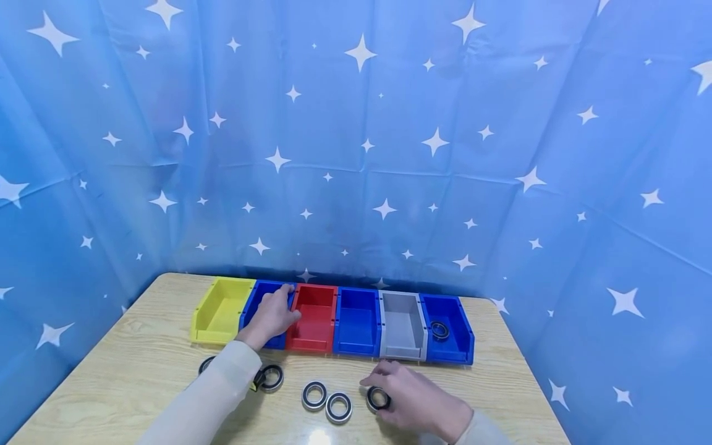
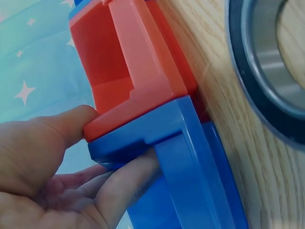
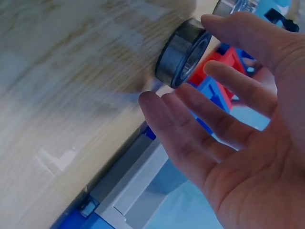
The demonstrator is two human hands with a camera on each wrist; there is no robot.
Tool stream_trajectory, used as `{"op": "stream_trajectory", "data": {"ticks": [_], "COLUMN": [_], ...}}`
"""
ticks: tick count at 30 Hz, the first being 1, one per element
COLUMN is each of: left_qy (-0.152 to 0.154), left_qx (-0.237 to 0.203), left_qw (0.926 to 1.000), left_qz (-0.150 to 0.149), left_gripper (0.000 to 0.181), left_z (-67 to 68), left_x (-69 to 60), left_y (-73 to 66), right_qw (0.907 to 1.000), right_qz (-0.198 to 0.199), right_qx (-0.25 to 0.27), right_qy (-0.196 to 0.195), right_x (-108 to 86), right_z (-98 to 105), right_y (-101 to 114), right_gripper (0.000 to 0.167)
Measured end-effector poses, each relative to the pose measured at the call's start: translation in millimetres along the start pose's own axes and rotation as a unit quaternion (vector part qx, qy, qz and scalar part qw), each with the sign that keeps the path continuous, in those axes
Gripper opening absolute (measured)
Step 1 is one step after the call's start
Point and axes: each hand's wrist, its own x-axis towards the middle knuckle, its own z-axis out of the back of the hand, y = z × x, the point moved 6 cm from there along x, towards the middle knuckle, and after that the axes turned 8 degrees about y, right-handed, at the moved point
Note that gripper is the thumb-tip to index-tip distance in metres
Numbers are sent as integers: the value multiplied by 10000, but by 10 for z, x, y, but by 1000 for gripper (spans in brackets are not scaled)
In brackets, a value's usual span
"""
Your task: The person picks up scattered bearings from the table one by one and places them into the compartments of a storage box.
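My left hand (image 1: 272, 318) reaches over the wall between a blue bin (image 1: 275, 340) and the red bin (image 1: 314, 309). In the left wrist view its thumb touches the red bin's edge (image 2: 157, 90), while a finger (image 2: 131, 181) dips inside the blue bin (image 2: 186, 157); no bearing shows in that hand. My right hand (image 1: 414, 398) is low over the table around a ball bearing (image 1: 378, 399). The right wrist view shows this bearing (image 3: 183, 52) tilted, near the thumb tip, with the other fingers (image 3: 219, 114) spread; firm contact cannot be made out.
The bin row continues with a yellow bin (image 1: 219, 309), a middle blue bin (image 1: 358, 324), a grey bin (image 1: 403, 327) and a right blue bin (image 1: 461, 334) holding one bearing (image 1: 439, 330). More bearings (image 1: 314, 395) lie along the table (image 1: 111, 377). A starry curtain (image 1: 356, 185) hangs behind.
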Motion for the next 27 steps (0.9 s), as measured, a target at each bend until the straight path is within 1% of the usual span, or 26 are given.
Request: {"op": "stream_trajectory", "data": {"ticks": [3,7,13,14,15,20,21,22,25,27], "left_qy": [22,36,72,100,118,210,205,220,236,222], "left_qx": [-17,-2,-20,-37,-44,-26,-14,2,-29,-40], "left_qw": [10000,9999,9999,9999,9999,9998,9998,9997,9997,9997], "left_qz": [-47,-105,-90,-56,-39,56,48,40,26,-22], "left_gripper": [76,75,75,76,77,78,77,77,77,77], "left_z": [8,12,12,-4,-9,-19,-7,-4,-7,-6], "left_x": [-18,-25,-40,4,19,64,25,15,16,26], "left_y": [8,22,32,75,90,125,88,76,50,31], "right_qw": [9999,9997,9993,9993,9992,9989,9989,9990,9992,9992], "right_qz": [28,84,140,135,112,110,131,157,163,97], "right_qx": [134,207,309,332,358,401,395,381,334,345], "right_qy": [76,86,129,139,162,205,195,181,147,177], "right_x": [6,16,33,36,40,55,56,56,53,51], "right_z": [-28,-48,-61,-63,-65,-84,-88,-91,-85,-73], "right_y": [8,18,42,40,33,15,16,18,16,8], "right_gripper": [48,42,38,38,37,36,36,35,36,37]}}
